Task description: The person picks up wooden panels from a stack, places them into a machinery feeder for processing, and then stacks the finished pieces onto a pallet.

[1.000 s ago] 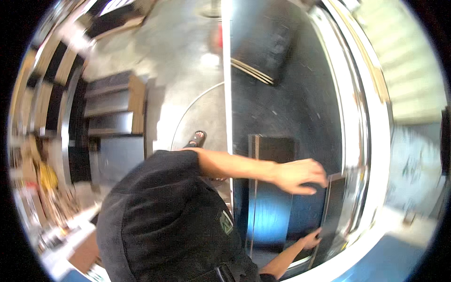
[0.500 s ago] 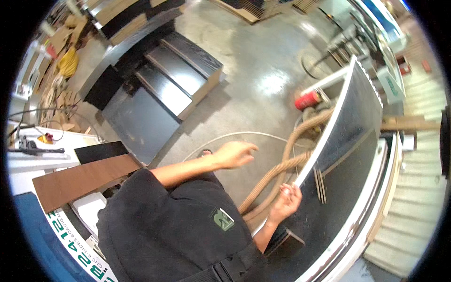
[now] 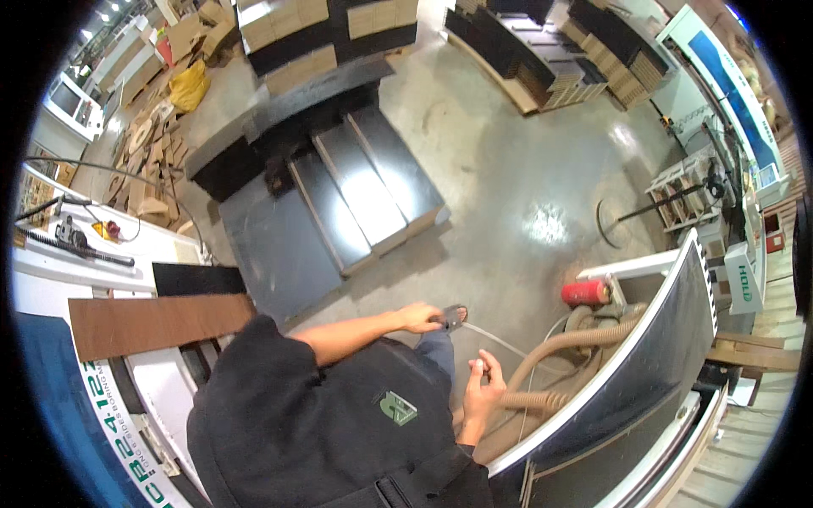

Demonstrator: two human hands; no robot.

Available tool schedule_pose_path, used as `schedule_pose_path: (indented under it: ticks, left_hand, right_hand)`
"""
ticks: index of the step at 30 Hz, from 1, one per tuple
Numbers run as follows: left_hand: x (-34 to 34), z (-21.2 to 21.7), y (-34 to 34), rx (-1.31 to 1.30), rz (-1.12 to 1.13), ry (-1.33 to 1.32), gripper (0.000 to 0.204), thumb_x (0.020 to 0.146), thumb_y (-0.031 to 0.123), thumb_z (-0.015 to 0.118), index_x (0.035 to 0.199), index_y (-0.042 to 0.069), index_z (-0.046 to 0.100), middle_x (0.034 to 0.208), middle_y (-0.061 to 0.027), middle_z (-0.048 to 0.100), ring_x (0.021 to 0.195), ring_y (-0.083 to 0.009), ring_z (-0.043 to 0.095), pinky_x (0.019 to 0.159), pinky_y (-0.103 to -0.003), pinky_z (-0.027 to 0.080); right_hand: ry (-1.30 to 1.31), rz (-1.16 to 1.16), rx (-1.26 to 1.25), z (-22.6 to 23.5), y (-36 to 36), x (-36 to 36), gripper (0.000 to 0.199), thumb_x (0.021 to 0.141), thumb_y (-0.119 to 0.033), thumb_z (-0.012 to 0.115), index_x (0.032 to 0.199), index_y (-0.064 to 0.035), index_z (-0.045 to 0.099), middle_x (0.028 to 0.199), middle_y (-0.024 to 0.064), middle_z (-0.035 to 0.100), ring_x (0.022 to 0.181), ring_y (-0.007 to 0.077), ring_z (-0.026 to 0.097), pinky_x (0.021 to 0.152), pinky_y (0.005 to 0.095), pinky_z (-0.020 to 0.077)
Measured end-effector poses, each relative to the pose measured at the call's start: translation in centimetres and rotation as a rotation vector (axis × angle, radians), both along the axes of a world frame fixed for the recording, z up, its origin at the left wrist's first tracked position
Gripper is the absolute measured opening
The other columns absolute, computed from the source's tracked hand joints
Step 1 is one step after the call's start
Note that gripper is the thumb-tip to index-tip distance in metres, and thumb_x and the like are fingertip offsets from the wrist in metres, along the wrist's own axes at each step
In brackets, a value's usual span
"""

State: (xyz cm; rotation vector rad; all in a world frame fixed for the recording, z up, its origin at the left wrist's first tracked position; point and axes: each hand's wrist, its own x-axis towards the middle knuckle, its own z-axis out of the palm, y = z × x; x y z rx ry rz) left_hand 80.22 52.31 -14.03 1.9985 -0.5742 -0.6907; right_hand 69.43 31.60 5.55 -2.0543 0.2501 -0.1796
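Polished concrete floor (image 3: 525, 169) spreads across most of what I see, a wide grey workshop floor with a bright glare spot on it. Stacks of dark panels (image 3: 356, 186) sit on it ahead of me, laid in long strips side by side, with taller piles of dark and tan boards (image 3: 322, 25) beyond them. To my right, a large dark panel (image 3: 644, 356) with a pale edge stands tilted on its long side, curving across the lower right. On my left is a white machine counter (image 3: 102, 279), and a long brown board (image 3: 157, 324) lies across it, with a smaller black panel (image 3: 199, 278) just beside it. Thick tan hoses (image 3: 567, 347) run along the floor between me and the big dark panel, and a red extinguisher (image 3: 586, 293) lies near them.

My dark shirt fills the bottom middle. My left hand (image 3: 421, 317) is stretched out over the floor in front of me, fingers loosely curled, gripping nothing, close above my sandalled foot (image 3: 453, 317). My right hand (image 3: 484, 378) is lower and nearer the hoses, fingers partly bent around nothing I can make out, well short of touching the dark panel's edge. A thin pale line (image 3: 500, 342) on the floor passes between my two hands.
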Motion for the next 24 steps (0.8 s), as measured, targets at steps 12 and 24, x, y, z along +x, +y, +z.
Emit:
schedule_pose_path:
  ticks: [12, 24]
  left_hand:
    - [17.3, -7.6, 7.1, 0.459, 0.488, 0.355, 0.039, 0.086, 0.037, 0.063, 0.115, 0.013, 0.074, 0.114, -0.0149, 0.074, 0.105, -0.0340, 0.070, 0.093, -0.045, 0.054]
    - [53.0, -9.2, -6.5, 0.546, 0.422, 0.366, 0.045, 0.084, 0.035, 0.064, 0.121, 0.011, 0.072, 0.132, -0.0167, 0.067, 0.123, -0.0355, 0.062, 0.104, -0.046, 0.049]
  right_hand:
    - [-0.126, 0.353, -0.131, 6.5, -13.4, 33.6, 0.021, 0.092, -0.006, 0.067, 0.112, -0.0014, 0.072, 0.093, 0.0148, 0.075, 0.083, 0.0223, 0.073, 0.078, 0.0335, 0.0562]
    - [-0.054, 0.322, -0.350, -2.3, -22.1, 61.0, 0.026, 0.092, -0.016, 0.070, 0.116, -0.0061, 0.073, 0.090, 0.0156, 0.076, 0.083, 0.0221, 0.074, 0.079, 0.0338, 0.0574]
